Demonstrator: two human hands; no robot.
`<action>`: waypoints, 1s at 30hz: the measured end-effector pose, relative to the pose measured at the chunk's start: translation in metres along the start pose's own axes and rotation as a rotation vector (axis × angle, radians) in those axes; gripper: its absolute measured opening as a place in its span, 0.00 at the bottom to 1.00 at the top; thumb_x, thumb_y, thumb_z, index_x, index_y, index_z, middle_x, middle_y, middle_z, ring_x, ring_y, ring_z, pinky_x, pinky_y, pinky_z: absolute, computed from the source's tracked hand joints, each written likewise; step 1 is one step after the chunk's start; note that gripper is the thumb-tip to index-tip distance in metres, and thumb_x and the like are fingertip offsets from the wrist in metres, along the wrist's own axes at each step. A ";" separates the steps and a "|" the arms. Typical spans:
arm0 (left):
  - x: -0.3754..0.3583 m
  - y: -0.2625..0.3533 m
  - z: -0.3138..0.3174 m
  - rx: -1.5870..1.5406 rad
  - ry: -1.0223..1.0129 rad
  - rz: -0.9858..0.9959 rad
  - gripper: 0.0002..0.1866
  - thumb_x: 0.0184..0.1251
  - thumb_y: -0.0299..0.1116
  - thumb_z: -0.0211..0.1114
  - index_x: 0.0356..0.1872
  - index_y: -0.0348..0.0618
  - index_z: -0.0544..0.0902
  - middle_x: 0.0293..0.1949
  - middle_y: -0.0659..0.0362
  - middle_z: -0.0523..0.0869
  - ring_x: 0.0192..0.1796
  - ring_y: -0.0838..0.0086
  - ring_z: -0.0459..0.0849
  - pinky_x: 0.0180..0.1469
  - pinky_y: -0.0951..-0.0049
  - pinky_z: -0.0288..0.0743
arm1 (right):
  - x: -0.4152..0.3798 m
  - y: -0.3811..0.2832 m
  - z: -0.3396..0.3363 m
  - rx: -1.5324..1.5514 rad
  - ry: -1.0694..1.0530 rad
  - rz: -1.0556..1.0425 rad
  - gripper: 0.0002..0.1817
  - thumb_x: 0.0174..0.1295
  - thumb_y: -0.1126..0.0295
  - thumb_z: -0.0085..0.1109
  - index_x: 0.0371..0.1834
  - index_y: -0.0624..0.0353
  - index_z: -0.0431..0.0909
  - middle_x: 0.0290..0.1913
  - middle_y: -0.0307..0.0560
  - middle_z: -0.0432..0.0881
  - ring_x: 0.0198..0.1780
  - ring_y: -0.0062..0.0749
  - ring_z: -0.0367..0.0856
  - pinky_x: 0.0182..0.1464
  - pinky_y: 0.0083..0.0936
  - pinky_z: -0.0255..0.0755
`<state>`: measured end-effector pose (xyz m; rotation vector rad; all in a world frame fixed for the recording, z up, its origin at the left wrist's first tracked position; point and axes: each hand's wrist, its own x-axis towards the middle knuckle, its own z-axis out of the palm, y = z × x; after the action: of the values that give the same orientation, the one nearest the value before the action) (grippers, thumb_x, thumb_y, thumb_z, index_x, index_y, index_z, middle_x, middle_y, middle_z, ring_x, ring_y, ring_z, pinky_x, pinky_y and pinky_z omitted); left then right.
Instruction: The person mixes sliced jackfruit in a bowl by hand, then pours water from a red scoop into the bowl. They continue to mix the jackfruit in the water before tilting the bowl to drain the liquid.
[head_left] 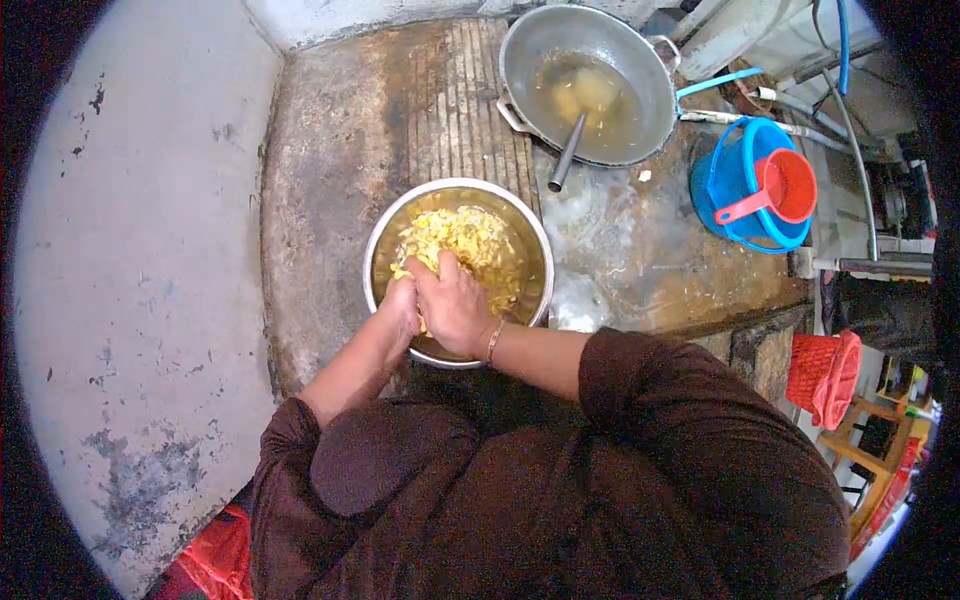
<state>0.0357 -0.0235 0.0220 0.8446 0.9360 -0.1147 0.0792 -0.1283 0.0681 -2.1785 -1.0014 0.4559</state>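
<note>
A round steel bowl point(545, 290) holds a heap of small wet yellow and whitish pieces point(455, 232), whose kind I cannot make out, in yellowish liquid. My left hand point(402, 303) is at the bowl's near left side, its fingers closed against the other hand. Pressed onto it is my right hand point(455, 308), with a thin bracelet at the wrist. Yellow bits show at the edges of both hands, so they are clasped round some of the pieces. The palms and most of the left fingers are hidden.
Behind the bowl stands a large grey metal wok point(640, 110) with cloudy liquid and a dark-handled ladle point(568, 155). To the right are a blue bucket point(705, 190) with a red dipper point(790, 185) and a red basket point(815, 370). A wall point(150, 250) rises at left.
</note>
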 end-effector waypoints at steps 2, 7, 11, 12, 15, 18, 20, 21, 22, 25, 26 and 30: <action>0.022 -0.010 -0.018 0.127 0.024 0.033 0.23 0.71 0.43 0.41 0.54 0.37 0.74 0.47 0.46 0.80 0.46 0.58 0.82 0.46 0.57 0.78 | 0.008 0.003 -0.008 0.103 -0.046 0.037 0.18 0.62 0.64 0.47 0.55 0.56 0.70 0.44 0.65 0.69 0.40 0.63 0.75 0.42 0.49 0.70; 0.026 -0.016 -0.006 -0.004 0.079 -0.012 0.17 0.69 0.39 0.47 0.48 0.38 0.76 0.41 0.50 0.82 0.42 0.63 0.82 0.40 0.58 0.76 | 0.045 0.021 -0.007 0.001 -0.039 0.214 0.16 0.64 0.58 0.44 0.35 0.57 0.77 0.32 0.60 0.81 0.37 0.56 0.79 0.43 0.47 0.72; 0.054 -0.027 -0.037 0.819 0.068 0.350 0.17 0.65 0.38 0.52 0.47 0.35 0.76 0.33 0.41 0.83 0.37 0.52 0.82 0.40 0.56 0.74 | 0.076 0.047 -0.004 -0.042 -0.154 0.222 0.22 0.60 0.55 0.45 0.29 0.63 0.83 0.38 0.65 0.80 0.40 0.58 0.80 0.48 0.48 0.73; 0.052 -0.018 -0.035 1.164 0.076 0.505 0.17 0.64 0.37 0.53 0.48 0.35 0.75 0.33 0.39 0.82 0.37 0.49 0.81 0.42 0.56 0.74 | 0.084 0.062 0.006 -0.101 -0.175 0.149 0.22 0.60 0.55 0.46 0.29 0.63 0.83 0.40 0.65 0.80 0.42 0.57 0.80 0.49 0.48 0.73; 0.049 -0.002 -0.025 1.456 0.126 0.536 0.16 0.62 0.35 0.51 0.45 0.37 0.77 0.39 0.40 0.81 0.43 0.43 0.78 0.50 0.55 0.72 | 0.104 0.086 0.017 -0.329 -0.301 -0.090 0.22 0.60 0.54 0.49 0.35 0.64 0.82 0.50 0.66 0.75 0.51 0.55 0.77 0.53 0.46 0.71; 0.042 0.010 -0.015 1.594 0.115 0.395 0.19 0.63 0.38 0.53 0.50 0.37 0.76 0.57 0.39 0.71 0.53 0.40 0.72 0.61 0.53 0.63 | 0.105 0.097 0.012 -0.371 -0.370 -0.052 0.20 0.64 0.54 0.44 0.44 0.58 0.79 0.44 0.58 0.79 0.51 0.57 0.73 0.55 0.43 0.69; 0.022 0.018 -0.008 1.694 0.076 0.407 0.23 0.64 0.43 0.51 0.56 0.39 0.72 0.60 0.37 0.66 0.55 0.41 0.71 0.62 0.51 0.62 | 0.087 0.074 -0.023 -0.340 -0.409 0.106 0.25 0.65 0.50 0.43 0.55 0.58 0.72 0.49 0.60 0.77 0.55 0.59 0.71 0.59 0.41 0.67; 0.016 0.016 -0.005 1.606 0.108 0.379 0.26 0.66 0.47 0.50 0.60 0.41 0.69 0.61 0.38 0.65 0.56 0.43 0.71 0.62 0.49 0.62 | 0.077 0.066 -0.032 -0.313 -0.385 0.205 0.28 0.65 0.47 0.43 0.58 0.58 0.69 0.51 0.62 0.75 0.57 0.59 0.70 0.60 0.41 0.65; 0.009 0.014 -0.003 1.516 0.141 0.354 0.29 0.67 0.50 0.48 0.63 0.43 0.66 0.62 0.38 0.64 0.56 0.44 0.71 0.61 0.48 0.63 | 0.068 0.065 -0.037 -0.285 -0.361 0.306 0.32 0.65 0.45 0.42 0.62 0.59 0.65 0.53 0.64 0.74 0.59 0.60 0.69 0.62 0.41 0.64; 0.001 0.001 0.006 0.901 0.165 -0.037 0.35 0.69 0.59 0.39 0.66 0.41 0.61 0.61 0.45 0.71 0.56 0.50 0.74 0.52 0.45 0.71 | 0.036 0.111 0.016 -0.030 -0.247 0.342 0.35 0.62 0.44 0.46 0.67 0.55 0.61 0.61 0.72 0.64 0.62 0.62 0.66 0.65 0.39 0.59; 0.000 -0.002 0.009 0.711 0.150 -0.138 0.36 0.69 0.60 0.37 0.66 0.41 0.61 0.60 0.47 0.72 0.56 0.51 0.75 0.49 0.44 0.73 | 0.025 0.115 0.031 0.057 -0.157 0.378 0.34 0.62 0.45 0.48 0.66 0.53 0.62 0.61 0.75 0.63 0.62 0.62 0.66 0.65 0.38 0.59; 0.005 -0.010 0.012 0.174 -0.053 -0.248 0.32 0.70 0.60 0.34 0.61 0.47 0.68 0.56 0.50 0.75 0.54 0.56 0.77 0.49 0.47 0.75 | 0.001 0.073 0.043 0.233 -0.007 0.419 0.24 0.58 0.65 0.54 0.60 0.54 0.69 0.56 0.74 0.64 0.56 0.62 0.68 0.61 0.42 0.63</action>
<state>0.0426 -0.0367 0.0158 0.8782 0.9877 -0.4369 0.0945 -0.1428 -0.0139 -2.1677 -0.4606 0.7340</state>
